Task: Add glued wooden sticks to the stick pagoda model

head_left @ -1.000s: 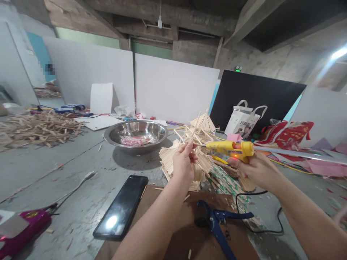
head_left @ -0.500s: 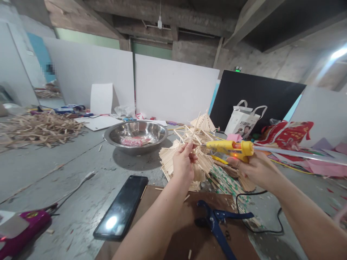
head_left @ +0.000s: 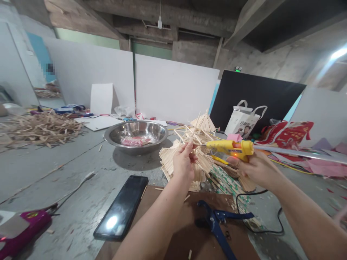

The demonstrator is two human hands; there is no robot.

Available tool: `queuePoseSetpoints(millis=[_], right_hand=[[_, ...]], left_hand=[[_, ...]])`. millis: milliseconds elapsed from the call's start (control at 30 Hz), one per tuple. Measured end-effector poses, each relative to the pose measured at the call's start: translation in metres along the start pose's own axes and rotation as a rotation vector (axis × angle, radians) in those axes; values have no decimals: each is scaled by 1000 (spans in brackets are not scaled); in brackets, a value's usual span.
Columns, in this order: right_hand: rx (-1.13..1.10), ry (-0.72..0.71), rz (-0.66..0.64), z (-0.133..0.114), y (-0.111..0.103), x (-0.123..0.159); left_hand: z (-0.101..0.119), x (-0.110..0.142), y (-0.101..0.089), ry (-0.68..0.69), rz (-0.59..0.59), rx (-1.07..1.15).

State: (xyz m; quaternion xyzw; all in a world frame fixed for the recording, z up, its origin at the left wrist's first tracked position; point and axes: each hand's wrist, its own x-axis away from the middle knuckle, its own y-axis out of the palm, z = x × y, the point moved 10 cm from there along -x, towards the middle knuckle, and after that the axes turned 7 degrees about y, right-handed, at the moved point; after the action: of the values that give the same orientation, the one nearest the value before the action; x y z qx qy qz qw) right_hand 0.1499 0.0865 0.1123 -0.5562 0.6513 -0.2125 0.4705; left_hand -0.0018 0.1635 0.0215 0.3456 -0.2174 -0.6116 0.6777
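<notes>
My right hand (head_left: 256,168) is wrapped round the handle of a yellow hot glue gun (head_left: 229,147), which has a long clear glue stick running out of its back. The gun's nozzle points left, close to the fingertips of my left hand (head_left: 184,157). Those fingers are pinched on a thin wooden stick (head_left: 198,123) that slants upward. Behind and below the left hand lies a structure of pale wooden sticks (head_left: 169,162) laid side by side, with a pointed, cone-like piece (head_left: 204,122) at the back. The stick's lower end is hidden by my fingers.
Blue cutters (head_left: 214,225) lie on a brown board (head_left: 151,202), with a phone (head_left: 121,207) to the left. A steel basin (head_left: 108,136) holds wrapped packets. A stick pile (head_left: 46,128) is far left, a purple tool (head_left: 35,224) near left. A black cord (head_left: 280,220) loops at right.
</notes>
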Motion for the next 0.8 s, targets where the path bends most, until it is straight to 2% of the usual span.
queuePoseSetpoints(millis=[200,500,800], right_hand=[[-17,-33,55,-8,-4,-11],[-153,-162,-83,-52,21,-28],[-86,-161,-77,-52,25,-31]], left_hand=[[1,0,0,-1,7,9],[1,-1,1,28,-19,27],[-2,-1,0,10,-5,62]])
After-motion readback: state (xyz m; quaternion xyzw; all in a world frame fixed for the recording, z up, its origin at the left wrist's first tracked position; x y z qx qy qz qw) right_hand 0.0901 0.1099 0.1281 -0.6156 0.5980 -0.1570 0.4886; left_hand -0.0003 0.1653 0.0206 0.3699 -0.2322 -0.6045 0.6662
